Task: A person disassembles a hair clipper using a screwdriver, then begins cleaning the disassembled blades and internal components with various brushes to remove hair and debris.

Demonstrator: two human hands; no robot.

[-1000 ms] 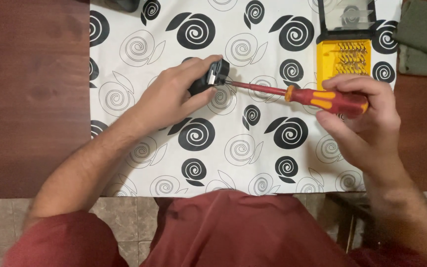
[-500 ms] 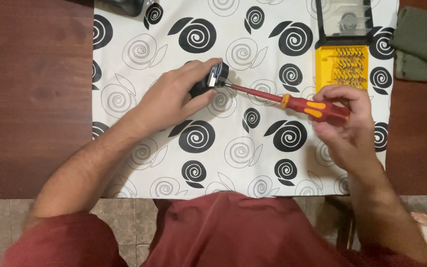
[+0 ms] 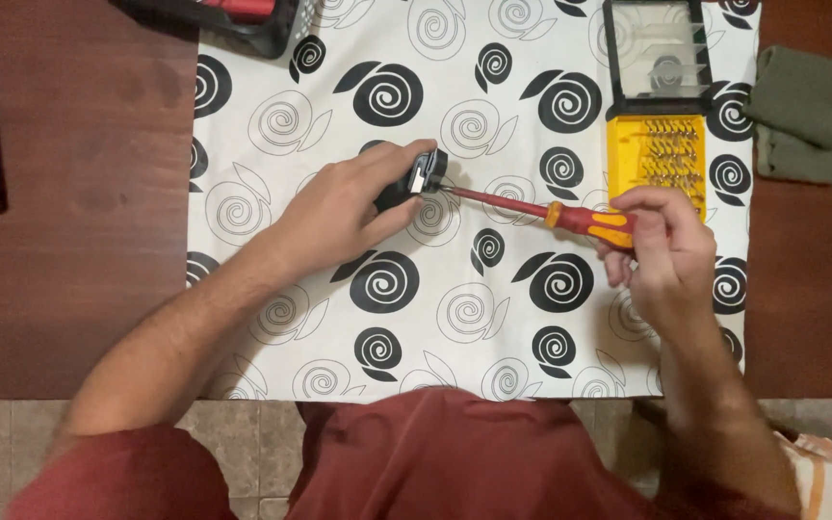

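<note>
Left hand point(image 3: 344, 207) clamped around one small black plug point(image 3: 414, 180), pressed onto the one patterned cloth point(image 3: 493, 318) covering the tabletop point(image 3: 79, 241). Right hand point(image 3: 662, 246) closed on the handle of one red-and-yellow screwdriver point(image 3: 570, 214), tip reaching left to the plug. Just beyond the right hand, one yellow bit case point(image 3: 655, 154); further right, one folded green cloth point(image 3: 806, 116).

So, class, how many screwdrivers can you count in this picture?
1. The screwdriver lies across the middle of the patterned cloth, handle in the right hand, tip at the small black part held by the left hand. Others may be hidden.
</note>
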